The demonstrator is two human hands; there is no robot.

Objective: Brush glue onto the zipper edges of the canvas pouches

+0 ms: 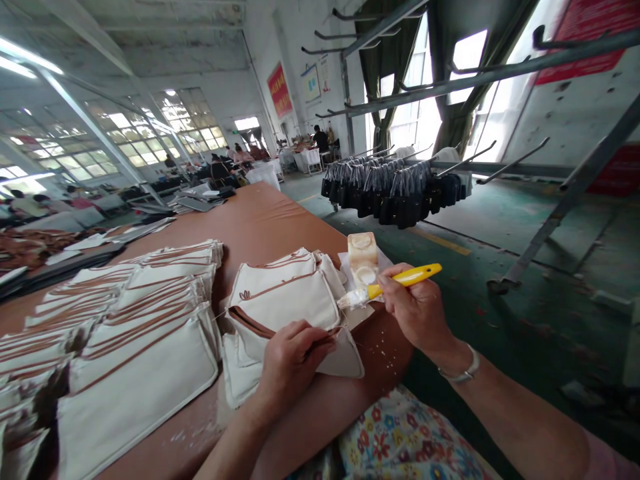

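Note:
My right hand is closed around a yellow-handled brush, its white-coated bristles pointing left beside the pouches. My left hand pinches the edge of a white pouch piece with brown trim, low on the small pile. Behind it lie more white pouches with brown edging. A glue container, cream-coloured with an open white top toward me, stands on white paper just beyond the brush.
Long rows of white pouches cover the left of the brown table. Dark sheets lie further left. A metal rack with black items hanging stands beyond the table at right. People sit in the background.

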